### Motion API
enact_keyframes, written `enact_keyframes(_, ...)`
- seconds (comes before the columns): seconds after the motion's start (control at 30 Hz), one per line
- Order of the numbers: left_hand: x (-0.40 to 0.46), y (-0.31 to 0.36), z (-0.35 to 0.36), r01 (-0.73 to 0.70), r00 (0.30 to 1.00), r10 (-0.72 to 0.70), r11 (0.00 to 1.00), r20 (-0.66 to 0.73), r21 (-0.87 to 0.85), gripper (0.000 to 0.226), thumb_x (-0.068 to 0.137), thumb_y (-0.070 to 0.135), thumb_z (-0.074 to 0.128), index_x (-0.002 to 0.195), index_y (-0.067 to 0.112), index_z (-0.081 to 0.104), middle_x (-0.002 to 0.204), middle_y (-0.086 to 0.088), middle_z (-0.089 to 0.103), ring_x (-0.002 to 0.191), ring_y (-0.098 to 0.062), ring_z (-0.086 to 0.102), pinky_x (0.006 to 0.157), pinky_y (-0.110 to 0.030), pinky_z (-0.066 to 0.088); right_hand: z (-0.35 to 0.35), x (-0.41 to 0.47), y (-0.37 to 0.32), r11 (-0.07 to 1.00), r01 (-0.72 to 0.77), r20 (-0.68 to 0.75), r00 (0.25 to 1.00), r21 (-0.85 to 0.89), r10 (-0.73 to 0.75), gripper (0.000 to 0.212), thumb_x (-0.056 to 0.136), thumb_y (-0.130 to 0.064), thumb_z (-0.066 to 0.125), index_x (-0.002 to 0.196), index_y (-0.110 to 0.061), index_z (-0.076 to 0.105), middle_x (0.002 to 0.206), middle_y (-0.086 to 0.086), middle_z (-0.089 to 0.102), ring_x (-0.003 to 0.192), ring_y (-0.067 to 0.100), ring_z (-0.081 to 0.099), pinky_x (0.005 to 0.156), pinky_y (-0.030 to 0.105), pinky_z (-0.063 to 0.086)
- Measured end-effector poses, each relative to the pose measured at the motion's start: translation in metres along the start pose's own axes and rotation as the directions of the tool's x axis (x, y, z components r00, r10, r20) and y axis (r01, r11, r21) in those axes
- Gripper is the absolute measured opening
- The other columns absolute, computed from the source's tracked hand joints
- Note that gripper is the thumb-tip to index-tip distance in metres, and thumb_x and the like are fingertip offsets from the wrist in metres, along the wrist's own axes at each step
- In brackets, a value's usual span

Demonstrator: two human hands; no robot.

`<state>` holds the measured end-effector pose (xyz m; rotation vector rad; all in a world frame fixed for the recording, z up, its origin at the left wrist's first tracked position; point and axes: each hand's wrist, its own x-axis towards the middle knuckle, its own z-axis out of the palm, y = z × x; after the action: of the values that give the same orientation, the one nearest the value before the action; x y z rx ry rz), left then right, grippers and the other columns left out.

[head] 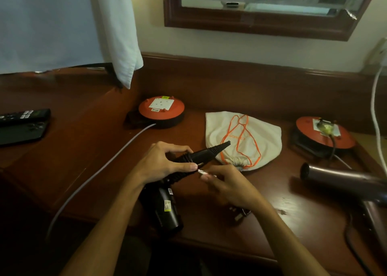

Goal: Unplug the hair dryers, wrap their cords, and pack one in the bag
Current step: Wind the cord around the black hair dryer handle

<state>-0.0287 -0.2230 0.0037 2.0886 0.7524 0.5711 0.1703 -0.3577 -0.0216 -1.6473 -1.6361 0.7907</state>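
At a dark red wooden desk (261,204), we hold the small black hair dryer (165,208) low at its near edge, our left hand (159,166) curled round the ribbed black cord sleeve (209,151), which runs long-axis up and to the right toward the cream drawstring bag with orange cord (243,137). Our right hand (228,185), just beside it, pinches a small white tag at the sleeve. The bag lies just beyond both hands, nearer the right. A maroon hair dryer (343,181) rests far right, seemingly plugged into the orange cable reel (324,133).
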Motion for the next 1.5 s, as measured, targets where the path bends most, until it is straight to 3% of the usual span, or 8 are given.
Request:
enact_keyframes(0.1, -0.004, 0.001, -0.003, -0.021, 1.0, 0.021, 0.999, -0.004, -0.045, 0.032, 0.074, 0.047, 0.089, 0.1, 0.032, 0.079, 0.097, 0.01, 0.077, 0.097, -0.01, 0.072, 0.094, -0.048, 0.055, -0.022, 0.01, -0.003, 0.994, -0.09, 0.154, 0.985, 0.054, 0.081, 0.04, 0.091, -0.047, 0.07, 0.087, -0.007, 0.071, 0.064, 0.019, 0.065, 0.052, 0.022, 0.061, 0.052, 0.033, 0.047)
enact_keyframes(0.23, -0.004, -0.003, 0.0, -0.03, 0.999, 0.036, 0.97, 0.02, -0.24, 0.037, 0.078, 0.04, 0.086, 0.109, 0.02, 0.078, 0.098, -0.011, 0.075, 0.095, -0.035, 0.071, 0.088, -0.052, 0.054, -0.033, 0.024, -0.015, 0.993, 0.023, 0.205, 0.978, 0.12, -0.047, 0.017, 0.091, -0.027, 0.073, 0.106, -0.02, 0.073, 0.078, -0.014, 0.073, 0.067, 0.003, 0.066, 0.061, 0.017, 0.048)
enact_keyframes(0.47, 0.0, -0.003, 0.007, 0.077, 0.995, -0.04, 0.878, 0.089, -0.473, 0.027, 0.097, 0.032, 0.063, 0.108, 0.01, 0.074, 0.09, -0.003, 0.072, 0.082, -0.016, 0.067, 0.068, -0.024, 0.052, -0.019, 0.029, -0.023, 0.959, 0.12, 0.004, 0.992, 0.255, -0.125, 0.024, 0.093, -0.025, 0.072, 0.081, -0.005, 0.076, 0.06, 0.022, 0.066, 0.05, 0.032, 0.061, 0.054, 0.042, 0.048)
enact_keyframes(0.63, 0.0, -0.009, 0.026, 0.318, 0.947, -0.286, 0.9, 0.145, -0.298, 0.067, 0.097, 0.063, 0.042, 0.148, 0.019, 0.048, 0.149, -0.008, 0.052, 0.136, -0.024, 0.051, 0.113, -0.042, 0.041, -0.006, 0.035, -0.021, 0.979, 0.088, -0.068, 0.995, 0.181, -0.077, 0.032, 0.093, -0.027, 0.071, 0.061, -0.03, 0.071, 0.053, 0.007, 0.048, 0.05, 0.021, 0.038, 0.051, 0.034, 0.03)
enact_keyframes(0.93, -0.006, 0.005, 0.027, 0.307, 0.935, -0.141, 0.78, 0.325, -0.545, 0.045, 0.101, 0.043, 0.052, 0.133, 0.011, 0.053, 0.102, -0.014, 0.068, 0.086, -0.024, 0.07, 0.073, -0.03, 0.058, -0.022, 0.023, -0.004, 0.949, 0.113, 0.143, 0.977, 0.296, -0.161, 0.022, 0.1, -0.024, 0.062, 0.089, -0.041, 0.072, 0.068, 0.023, 0.059, 0.06, 0.022, 0.055, 0.06, 0.037, 0.045)
enact_keyframes(1.07, 0.0, 0.01, 0.016, 0.26, 0.948, -0.087, 0.767, 0.306, -0.586, 0.049, 0.098, 0.04, 0.059, 0.135, 0.008, 0.052, 0.108, -0.023, 0.065, 0.097, -0.031, 0.065, 0.079, -0.034, 0.056, -0.026, 0.025, 0.0, 0.97, 0.155, -0.03, 0.988, 0.19, -0.152, 0.015, 0.093, -0.025, 0.069, 0.1, -0.015, 0.078, 0.084, 0.008, 0.07, 0.075, 0.016, 0.066, 0.066, 0.026, 0.051)
enact_keyframes(1.3, -0.001, 0.012, 0.02, 0.097, 0.991, -0.032, 0.833, 0.127, -0.545, 0.055, 0.085, 0.049, 0.063, 0.118, 0.005, 0.057, 0.088, -0.011, 0.065, 0.078, -0.023, 0.065, 0.069, -0.029, 0.054, -0.021, 0.015, 0.013, 0.998, -0.055, -0.213, 0.975, 0.025, 0.059, 0.05, 0.08, -0.056, 0.068, 0.127, -0.039, 0.065, 0.103, 0.003, 0.063, 0.092, 0.011, 0.059, 0.075, 0.024, 0.048)
enact_keyframes(1.5, -0.002, 0.023, 0.022, -0.088, 0.988, 0.119, 0.96, 0.101, -0.267, 0.023, 0.091, 0.046, 0.067, 0.095, 0.026, 0.057, 0.077, 0.005, 0.052, 0.071, -0.014, 0.055, 0.065, -0.023, 0.046, -0.01, 0.009, 0.024, 0.347, -0.443, 0.397, 0.896, 0.826, 0.199, 0.046, 0.1, -0.036, 0.055, 0.14, -0.012, 0.053, 0.128, 0.028, 0.064, 0.111, 0.039, 0.066, 0.08, 0.037, 0.055)
